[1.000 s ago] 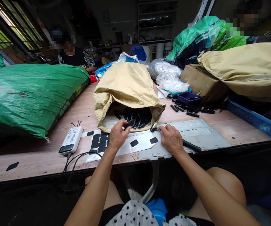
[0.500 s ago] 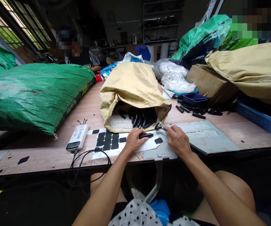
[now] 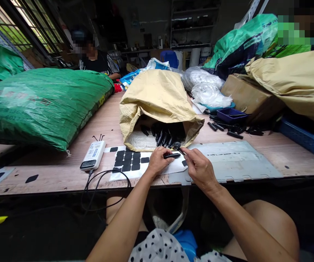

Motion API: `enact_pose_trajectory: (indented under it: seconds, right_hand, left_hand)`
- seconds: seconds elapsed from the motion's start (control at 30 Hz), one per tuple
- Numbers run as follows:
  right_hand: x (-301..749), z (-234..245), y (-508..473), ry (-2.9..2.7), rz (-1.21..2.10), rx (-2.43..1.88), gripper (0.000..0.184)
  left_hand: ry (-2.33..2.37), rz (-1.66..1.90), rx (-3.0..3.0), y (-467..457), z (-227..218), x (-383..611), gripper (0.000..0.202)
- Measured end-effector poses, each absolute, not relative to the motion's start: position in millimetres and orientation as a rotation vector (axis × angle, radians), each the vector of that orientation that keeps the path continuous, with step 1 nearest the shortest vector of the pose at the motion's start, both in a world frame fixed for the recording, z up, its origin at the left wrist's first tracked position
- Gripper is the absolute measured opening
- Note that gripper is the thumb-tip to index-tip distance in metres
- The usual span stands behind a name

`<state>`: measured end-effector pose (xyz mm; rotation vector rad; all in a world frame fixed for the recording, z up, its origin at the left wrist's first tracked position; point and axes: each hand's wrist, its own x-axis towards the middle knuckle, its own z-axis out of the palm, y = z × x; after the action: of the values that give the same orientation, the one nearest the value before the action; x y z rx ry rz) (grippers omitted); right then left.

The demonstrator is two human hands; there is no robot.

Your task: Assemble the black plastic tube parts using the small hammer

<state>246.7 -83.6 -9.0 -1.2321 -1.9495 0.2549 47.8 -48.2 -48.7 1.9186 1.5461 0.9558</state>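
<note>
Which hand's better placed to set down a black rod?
Probably your left hand: it holds a black rod over the white sheet; your right hand grips a round-headed tool.

The slim piece (image 3: 172,155) in my left grip (image 3: 157,161) is black, and the tool (image 3: 177,145) in my right grip (image 3: 200,169) has a dark head. My open sack (image 3: 157,92) is plain tan; the other big one, the green sack (image 3: 42,105), carries a yellow patch (image 3: 101,99). I see black squares (image 3: 128,160) on a white sheet (image 3: 143,169), and a pinkish-brown, wood-grained desk (image 3: 99,118). The charger-like device (image 3: 96,150) is white, the small tray (image 3: 228,118) purple, the basket (image 3: 304,141) blue. My clothing (image 3: 158,247) is white with black polka dots; a co-worker's sleeve (image 3: 112,66) is striped black and white.
</note>
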Motion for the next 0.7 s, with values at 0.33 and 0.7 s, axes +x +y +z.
enact_pose_trajectory:
  seconds: [0.33,0.7]
  right_hand:
    - [239.4,-16.8,-87.1,-2.048,0.16,-1.279,0.038]
    - [251.5,-15.0,-86.7,-2.0,0.131,-1.387,0.039]
  left_hand:
    - [1.55,0.972,1.879,-47.9,-47.1,48.3,0.017]
    - [1.559,0.961,1.861,-47.9,-47.2,49.5,0.019]
